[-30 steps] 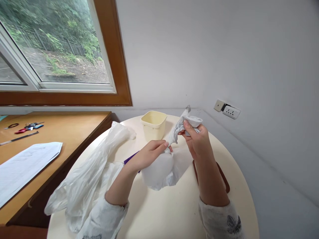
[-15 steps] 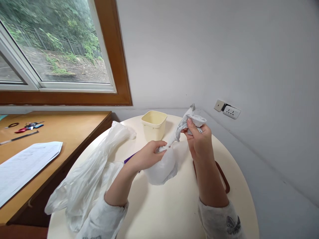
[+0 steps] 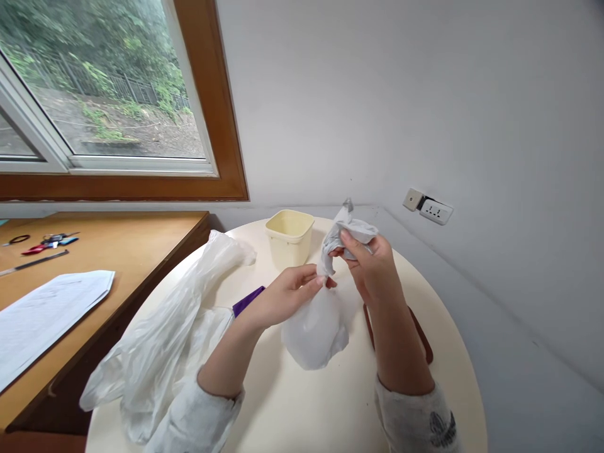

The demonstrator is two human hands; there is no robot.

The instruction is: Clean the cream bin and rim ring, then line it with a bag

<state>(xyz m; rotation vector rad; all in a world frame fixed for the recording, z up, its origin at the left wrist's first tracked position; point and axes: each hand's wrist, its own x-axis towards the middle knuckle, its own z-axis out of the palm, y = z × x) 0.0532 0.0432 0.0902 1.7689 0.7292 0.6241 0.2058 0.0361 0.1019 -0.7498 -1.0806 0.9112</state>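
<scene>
A white plastic bag point(image 3: 315, 333) hangs puffed out below my hands, above the round table. My left hand point(image 3: 295, 292) pinches its twisted neck, fingers wrapped round behind it. Higher up and to the right, my right hand point(image 3: 370, 261) grips the bunched, crumpled top of the same bag, thumb pressed on the folds. Behind my left hand stands a cream plastic bin point(image 3: 289, 242), upright with its open top showing. Left of my left forearm lies a larger, crumpled translucent plastic bag point(image 3: 174, 340). Whatever the puffed bag holds, if anything, cannot be seen.
Near my left wrist lies a purple item point(image 3: 248, 301). A brown rectangular item point(image 3: 422, 333) is partly hidden under my right forearm. The round table point(image 3: 302, 415) adjoins a wooden desk point(image 3: 136, 251) with papers point(image 3: 51, 314) and keys point(image 3: 54, 239). A wall socket point(image 3: 436, 212) is at right.
My left hand has moved slightly right and closed round the bag's neck. My right hand has shifted a little left, and the puffed part hangs lower and straighter.
</scene>
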